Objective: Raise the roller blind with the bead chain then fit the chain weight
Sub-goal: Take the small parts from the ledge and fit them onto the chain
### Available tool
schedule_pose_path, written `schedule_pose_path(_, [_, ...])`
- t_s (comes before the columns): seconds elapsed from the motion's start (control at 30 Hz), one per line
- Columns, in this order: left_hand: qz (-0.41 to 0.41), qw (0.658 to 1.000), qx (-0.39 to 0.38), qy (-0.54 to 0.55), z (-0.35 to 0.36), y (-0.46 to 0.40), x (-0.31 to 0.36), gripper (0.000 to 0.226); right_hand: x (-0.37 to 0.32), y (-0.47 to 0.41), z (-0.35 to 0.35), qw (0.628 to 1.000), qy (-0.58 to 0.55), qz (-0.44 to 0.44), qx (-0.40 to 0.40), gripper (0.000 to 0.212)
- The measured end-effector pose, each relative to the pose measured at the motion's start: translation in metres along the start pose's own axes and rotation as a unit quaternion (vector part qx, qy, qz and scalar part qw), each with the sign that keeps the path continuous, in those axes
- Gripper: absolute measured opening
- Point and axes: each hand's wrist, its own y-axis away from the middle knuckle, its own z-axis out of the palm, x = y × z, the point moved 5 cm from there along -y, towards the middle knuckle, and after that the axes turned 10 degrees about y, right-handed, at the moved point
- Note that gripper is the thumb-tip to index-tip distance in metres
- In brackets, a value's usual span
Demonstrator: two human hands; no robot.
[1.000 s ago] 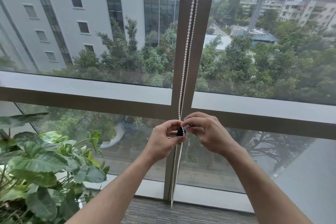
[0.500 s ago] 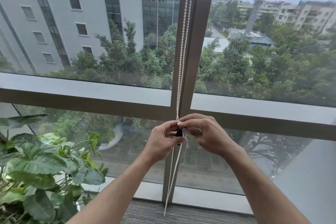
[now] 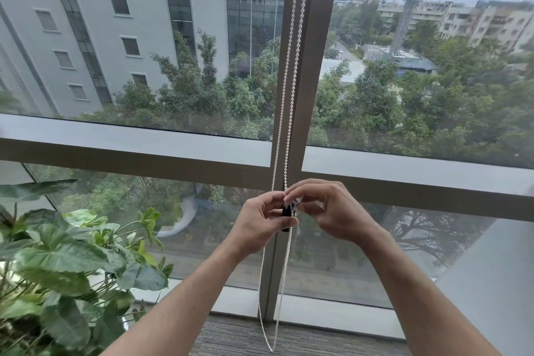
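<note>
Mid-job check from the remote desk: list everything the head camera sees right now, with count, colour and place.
bead chain: one loop, two strands, white, hanging along the mullion down to near the floor
chain weight: one, black, on the chain between both hands
window frame: one, brown mullion and crossbar, centre
plant: one, green, lower left
carpet: grey, bottom
left hand: one, holds the weight
right hand: one, pinches at the weight's top
</note>
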Motion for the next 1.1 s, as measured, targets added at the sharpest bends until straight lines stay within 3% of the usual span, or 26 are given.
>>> schedule_pose_path(0.37, [-0.004,1.000,-0.018,0.014,0.004,0.003,0.003,0.049,-0.001,-0.001,-0.003,1.000,0.018,0.014,-0.009,0.028])
schedule_pose_path(1.1, [-0.019,0.999,-0.040,0.026,0.006,0.011,0.007,0.031,-0.009,0.009,0.000,1.000,0.016,-0.013,0.009,0.021])
